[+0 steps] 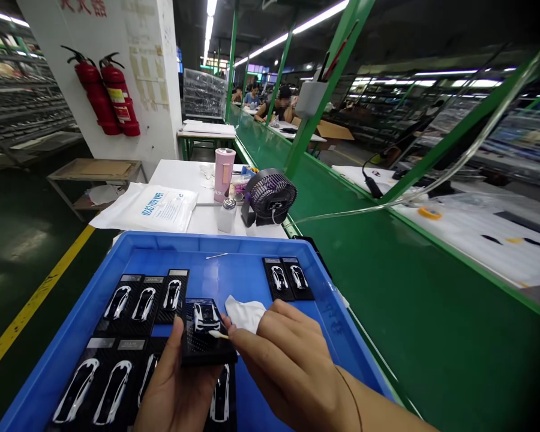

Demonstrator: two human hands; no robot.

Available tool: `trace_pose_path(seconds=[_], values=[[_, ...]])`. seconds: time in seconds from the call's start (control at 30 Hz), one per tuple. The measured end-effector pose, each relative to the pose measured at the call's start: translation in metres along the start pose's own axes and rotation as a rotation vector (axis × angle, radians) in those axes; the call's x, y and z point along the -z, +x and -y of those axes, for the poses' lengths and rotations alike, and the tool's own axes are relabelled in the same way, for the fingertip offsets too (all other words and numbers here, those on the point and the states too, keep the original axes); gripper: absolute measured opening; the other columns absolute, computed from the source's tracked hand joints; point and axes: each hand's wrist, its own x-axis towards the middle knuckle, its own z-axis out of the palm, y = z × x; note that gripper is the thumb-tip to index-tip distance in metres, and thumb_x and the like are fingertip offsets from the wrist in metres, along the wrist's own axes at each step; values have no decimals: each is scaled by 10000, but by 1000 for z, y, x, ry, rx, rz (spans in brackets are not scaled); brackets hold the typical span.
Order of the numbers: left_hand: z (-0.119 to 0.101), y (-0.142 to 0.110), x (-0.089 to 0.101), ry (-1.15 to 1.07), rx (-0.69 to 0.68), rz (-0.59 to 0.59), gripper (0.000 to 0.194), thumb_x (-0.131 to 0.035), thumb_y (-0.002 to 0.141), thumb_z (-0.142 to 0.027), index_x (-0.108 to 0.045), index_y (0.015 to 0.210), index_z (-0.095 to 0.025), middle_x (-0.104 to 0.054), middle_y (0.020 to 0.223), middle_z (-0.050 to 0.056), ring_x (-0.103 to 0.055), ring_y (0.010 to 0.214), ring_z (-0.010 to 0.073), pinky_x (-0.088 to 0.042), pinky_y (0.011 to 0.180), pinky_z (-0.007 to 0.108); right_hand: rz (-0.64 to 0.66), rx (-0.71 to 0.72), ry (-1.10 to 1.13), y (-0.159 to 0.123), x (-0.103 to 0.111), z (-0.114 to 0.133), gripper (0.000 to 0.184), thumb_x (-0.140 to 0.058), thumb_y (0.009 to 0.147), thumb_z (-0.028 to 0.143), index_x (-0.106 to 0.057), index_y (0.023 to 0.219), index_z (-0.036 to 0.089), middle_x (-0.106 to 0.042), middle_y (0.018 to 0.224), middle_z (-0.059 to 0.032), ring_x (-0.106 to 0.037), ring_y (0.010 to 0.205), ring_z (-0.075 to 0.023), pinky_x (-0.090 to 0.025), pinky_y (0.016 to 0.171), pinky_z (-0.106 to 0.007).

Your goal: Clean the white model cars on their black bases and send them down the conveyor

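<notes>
Seen from the head camera at a factory line, the person's left hand (175, 390) cradles a black carbon-pattern plaque (204, 351) from below, its thumb pressed against the near edge, holding the white model car (206, 317) on its face steady above a blue plastic tray (180, 243). The right hand (288, 360) pinches a cotton swab (216, 334) short between thumb and forefinger, its tip just beside the car's lower edge, while the other fingers keep a white cloth (245, 313) folded against the palm and clear of the model. The firm support and short grip favor small, controlled strokes.

Matching plaques lie in the tray: a group at lower left (130, 306) and a pair at upper right (288, 279), with a loose swab (216, 255) between them. Beyond, on a white desk (175, 180), are a packet of wipes (148, 207), a small dispenser bottle (227, 216), a pink tumbler (225, 174) and a small black fan (270, 197). Two red fire extinguishers (110, 90) hang at upper left, a green conveyor (342, 240) runs along the right, and a co-worker (274, 105) sits in the distance at upper center.
</notes>
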Motion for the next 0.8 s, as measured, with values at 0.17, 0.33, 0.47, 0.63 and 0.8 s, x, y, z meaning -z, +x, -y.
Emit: trace_pose_path(seconds=[0.17,0.33,0.47,0.63,0.8], values=[[6,-8,-3,11,23,13,311,-424,872,-234,-646,993,-53,-607,1093,180,-558,1040,262,-476,890,375,12,-6,21,-6,1,1,131,-483,786,79,-579,866,120,-406,588,-1,-293,573,-49,-201,582,-219],[14,-12,-19,46,-65,-127,368,-345,898,-215,-690,860,-93,-654,979,167,-619,923,223,-517,806,359,19,8,-10,-8,5,1,116,-468,808,94,-577,838,116,-397,580,0,-287,563,-46,-194,576,-224],[17,-13,-24,104,-84,-144,394,-323,902,-224,-677,871,-55,-629,1014,215,-614,933,236,-518,796,358,24,30,-40,-10,6,0,100,-474,816,112,-572,832,112,-395,575,-1,-263,557,-48,-173,576,-228],[15,-12,-17,118,-60,-107,300,-392,884,-209,-661,923,-81,-631,1039,178,-598,973,225,-501,838,357,19,15,-75,-11,5,0,91,-472,827,108,-553,785,109,-378,568,5,-266,552,-40,-159,578,-225],[16,-12,-17,116,-69,-116,288,-399,881,-201,-655,927,-78,-632,1035,178,-599,972,226,-504,836,358,5,22,-69,-10,4,0,72,-502,821,136,-542,767,110,-383,570,9,-269,554,-39,-153,578,-227]])
